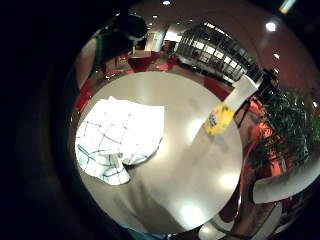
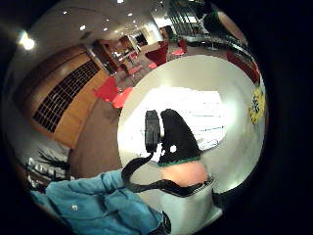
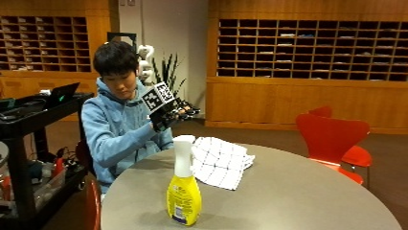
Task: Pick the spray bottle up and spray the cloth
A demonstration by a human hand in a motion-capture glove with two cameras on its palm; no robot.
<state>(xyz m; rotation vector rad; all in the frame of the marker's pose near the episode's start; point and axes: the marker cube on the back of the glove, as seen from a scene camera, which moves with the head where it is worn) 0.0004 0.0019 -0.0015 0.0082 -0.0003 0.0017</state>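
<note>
**Gloved hand raised above the desk, bottle and cloth untouched**

A person in a light blue hooded top sits at the round grey desk [image 3: 300, 201]. The black-gloved right hand [image 3: 167, 117] is lifted in front of the chest, well above the desk and apart from everything on it; it grips nothing, though whether its fingers are straight or curled cannot be told. The yellow plastic spray bottle with a white trigger top [image 3: 183, 184] stands upright near the desk's front edge. The white cloth with a dark grid pattern [image 3: 220, 160] lies rumpled just behind it, nearer the person. Two red moulded chairs [image 3: 333, 136] stand beside the desk.
</note>
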